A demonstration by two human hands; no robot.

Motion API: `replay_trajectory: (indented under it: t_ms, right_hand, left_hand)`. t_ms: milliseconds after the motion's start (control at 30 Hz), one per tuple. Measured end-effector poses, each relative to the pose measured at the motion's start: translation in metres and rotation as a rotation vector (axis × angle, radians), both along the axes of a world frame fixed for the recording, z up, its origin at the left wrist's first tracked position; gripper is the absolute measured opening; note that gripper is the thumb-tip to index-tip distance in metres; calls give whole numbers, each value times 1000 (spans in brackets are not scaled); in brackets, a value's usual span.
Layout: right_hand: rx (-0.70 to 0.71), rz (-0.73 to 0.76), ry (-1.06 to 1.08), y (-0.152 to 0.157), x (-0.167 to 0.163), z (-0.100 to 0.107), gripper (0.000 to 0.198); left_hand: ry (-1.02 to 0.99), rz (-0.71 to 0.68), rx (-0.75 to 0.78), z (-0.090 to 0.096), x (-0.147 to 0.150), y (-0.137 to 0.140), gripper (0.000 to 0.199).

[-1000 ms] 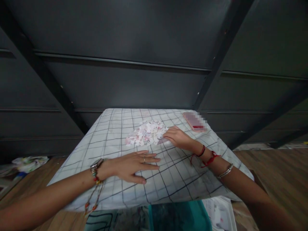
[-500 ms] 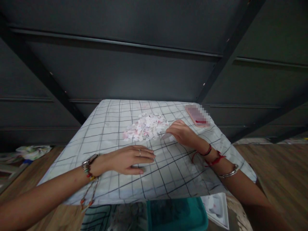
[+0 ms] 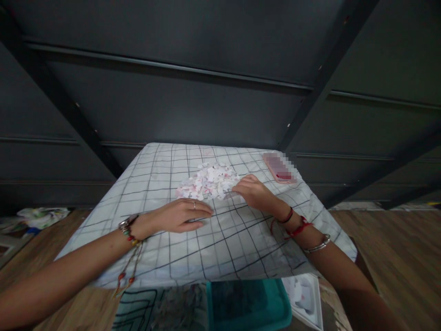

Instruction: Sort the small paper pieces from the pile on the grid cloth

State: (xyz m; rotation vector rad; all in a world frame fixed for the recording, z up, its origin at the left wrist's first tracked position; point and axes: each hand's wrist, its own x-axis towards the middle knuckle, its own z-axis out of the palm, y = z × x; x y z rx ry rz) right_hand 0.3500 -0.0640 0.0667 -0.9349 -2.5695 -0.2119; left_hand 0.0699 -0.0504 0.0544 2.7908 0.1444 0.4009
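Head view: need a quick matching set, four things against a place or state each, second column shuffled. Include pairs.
Things
1. Left hand
2. Right hand
3. White scraps
4. Teal bin

Place or state
A. Fingertips at the right edge of the heap
B. Heaped on the checked cloth
C. At the bottom of the picture, past the cloth's near edge
D. Wearing a ring

Pairs: 1-D, 2-A, 3-B, 4-C
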Motion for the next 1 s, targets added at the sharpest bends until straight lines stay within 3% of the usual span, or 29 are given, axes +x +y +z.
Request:
replay_trajectory:
  t_ms: [333, 500, 800, 1000]
  right_hand:
    - [-83, 76, -18, -3, 0, 2, 22]
    - [-176, 88, -72, -25, -2, 14, 23]
    - [-121, 15, -91, -71, -10, 11, 23]
    - [-65, -83, 17, -85, -5, 0, 23]
  left_hand:
    - [23, 5, 27, -1, 0, 0, 27]
    - [47, -18, 90, -1, 0, -1, 30]
    - [152, 22, 183, -3, -6, -21, 54]
    - [192, 54, 165, -7, -15, -32, 52]
